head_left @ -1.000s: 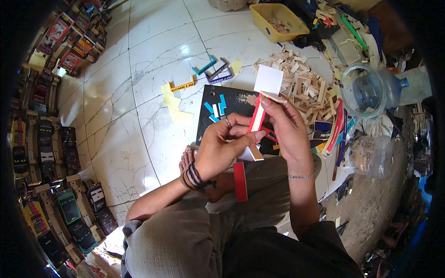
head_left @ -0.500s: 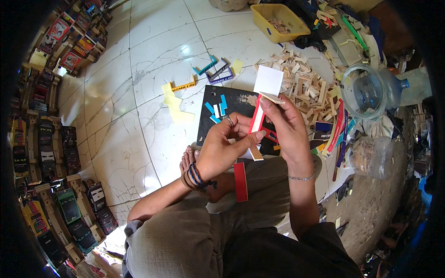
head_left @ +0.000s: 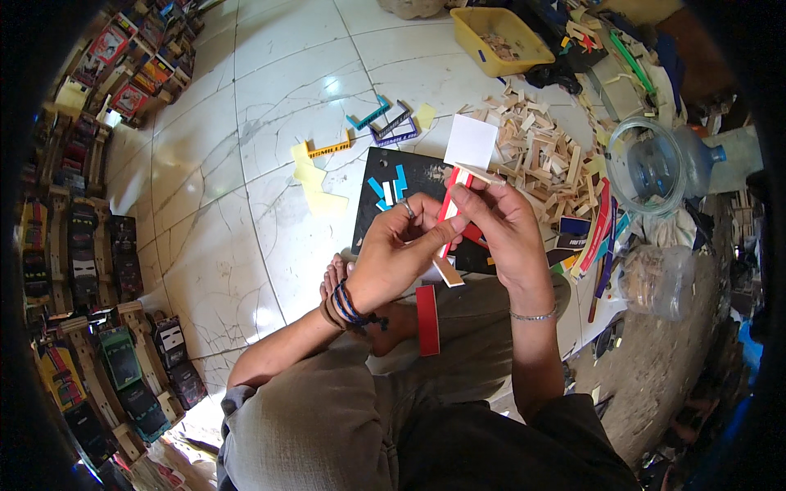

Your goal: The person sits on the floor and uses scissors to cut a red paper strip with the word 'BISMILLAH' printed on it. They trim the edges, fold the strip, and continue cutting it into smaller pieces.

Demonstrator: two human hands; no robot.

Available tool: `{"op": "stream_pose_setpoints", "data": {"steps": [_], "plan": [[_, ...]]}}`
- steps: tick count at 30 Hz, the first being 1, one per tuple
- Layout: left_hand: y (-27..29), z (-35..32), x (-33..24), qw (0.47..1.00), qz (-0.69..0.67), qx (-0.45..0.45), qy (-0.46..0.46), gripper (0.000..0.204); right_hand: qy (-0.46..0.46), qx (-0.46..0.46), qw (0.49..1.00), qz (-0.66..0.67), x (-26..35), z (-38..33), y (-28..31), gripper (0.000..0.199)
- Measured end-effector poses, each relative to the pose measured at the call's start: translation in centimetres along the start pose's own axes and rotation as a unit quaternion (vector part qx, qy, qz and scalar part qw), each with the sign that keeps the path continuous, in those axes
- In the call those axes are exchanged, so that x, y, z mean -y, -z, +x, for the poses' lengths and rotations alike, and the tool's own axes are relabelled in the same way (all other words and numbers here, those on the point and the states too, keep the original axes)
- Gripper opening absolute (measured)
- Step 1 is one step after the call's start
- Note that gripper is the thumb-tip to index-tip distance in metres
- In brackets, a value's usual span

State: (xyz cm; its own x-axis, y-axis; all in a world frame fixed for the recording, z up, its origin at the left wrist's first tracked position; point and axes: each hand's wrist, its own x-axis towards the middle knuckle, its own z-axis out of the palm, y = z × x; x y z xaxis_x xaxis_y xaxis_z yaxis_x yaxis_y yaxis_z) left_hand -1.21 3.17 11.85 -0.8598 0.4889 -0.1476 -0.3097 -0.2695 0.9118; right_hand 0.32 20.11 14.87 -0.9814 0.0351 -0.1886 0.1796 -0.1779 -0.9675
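My left hand (head_left: 393,254) and my right hand (head_left: 506,233) pinch a narrow red strip (head_left: 449,203) with a pale inner face, held tilted above my lap. A thin wooden piece (head_left: 485,174) sticks out at its upper end, by my right fingers. Another flat wooden piece (head_left: 448,272) shows at the lower end, below my left thumb. White paper (head_left: 471,141) shows just beyond the upper end; whether it is attached, I cannot tell. Under my hands lies a black board (head_left: 409,162) with small blue strips (head_left: 400,182). A red rectangular piece (head_left: 427,319) rests on my leg.
Beyond the board lie U-shaped coloured pieces (head_left: 393,131) and yellow paper scraps (head_left: 315,184). Right of it spreads a pile of small wood pieces (head_left: 540,151), with a yellow tub (head_left: 499,45) behind and a clear plastic bottle (head_left: 655,168) beside. Stacked wooden racks (head_left: 98,327) line the left.
My right fingers have moved slightly down along the red strip, nearer my left thumb. The wooden piece at the upper end has tilted and points more to the right. The whole view has shifted slightly.
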Motion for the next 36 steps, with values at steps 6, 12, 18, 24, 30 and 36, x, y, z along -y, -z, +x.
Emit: {"op": "stream_pose_setpoints", "data": {"steps": [6, 12, 18, 24, 30, 36], "plan": [[0.6, -0.1, -0.6, 0.998, 0.03, 0.054, 0.027, 0.016, 0.039, -0.03, 0.999, -0.024, -0.4, 0.5, 0.0, 0.023], [0.7, -0.2, -0.8, 0.998, 0.033, 0.044, 0.037, 0.017, 0.023, -0.009, 0.999, -0.023, 0.2, -0.1, 0.1, 0.022], [0.7, -0.2, -0.7, 0.992, 0.11, 0.056, -0.01, 0.022, 0.003, 0.021, 0.998, -0.059, 0.1, -0.1, 0.7, 0.02], [1.2, 0.0, -0.1, 0.983, 0.161, 0.025, -0.078, 0.02, 0.006, 0.037, 0.998, -0.05, -0.6, -0.7, 2.1, 0.023], [1.3, -0.2, 0.0, 0.976, 0.196, 0.032, -0.09, 0.018, -0.027, 0.103, 0.99, -0.09, -1.2, -2.5, 4.0, 0.026], [0.7, 0.0, 0.6, 0.956, 0.27, 0.024, -0.112, 0.02, 0.071, 0.112, 0.944, -0.303, -1.0, -2.9, 3.7, 0.018]]}}
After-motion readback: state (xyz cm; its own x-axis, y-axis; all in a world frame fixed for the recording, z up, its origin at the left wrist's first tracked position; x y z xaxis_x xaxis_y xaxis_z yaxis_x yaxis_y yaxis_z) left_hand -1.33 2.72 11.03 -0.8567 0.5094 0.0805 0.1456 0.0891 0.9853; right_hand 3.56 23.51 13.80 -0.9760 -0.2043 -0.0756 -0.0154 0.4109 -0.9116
